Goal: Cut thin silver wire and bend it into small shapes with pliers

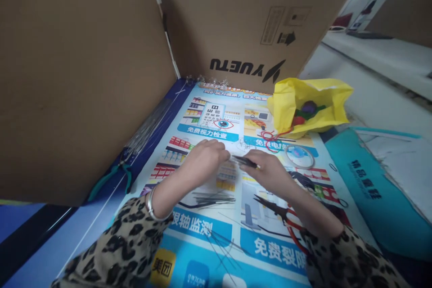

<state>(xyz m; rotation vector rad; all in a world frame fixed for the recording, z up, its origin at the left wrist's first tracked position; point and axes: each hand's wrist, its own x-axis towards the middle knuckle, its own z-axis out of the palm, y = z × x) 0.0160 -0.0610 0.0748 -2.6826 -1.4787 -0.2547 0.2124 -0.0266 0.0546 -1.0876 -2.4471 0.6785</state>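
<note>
My left hand [209, 157] is closed in a pinch above the middle of the printed poster. Whatever sits between its fingertips is too small and blurred to name. My right hand [270, 172] grips a slim dark pointed tool [245, 161], its tip turned toward my left fingertips and almost meeting them. Below the hands lies a bundle of thin grey wires [212, 200], with several loose wires [224, 245] scattered nearer to me. Red-handled scissors [277, 210] rest under my right forearm, their dark blades partly open. Small bent wire pieces [246, 144] lie just beyond the hands.
Cardboard walls [236, 18] stand behind and at left. A yellow bag [313, 99] holds coloured balls, with red cord [270, 139] before it. Teal-handled pliers [113, 180] and long wires [148, 126] lie left. A clear ring [300, 156] and teal box [367, 189] are right.
</note>
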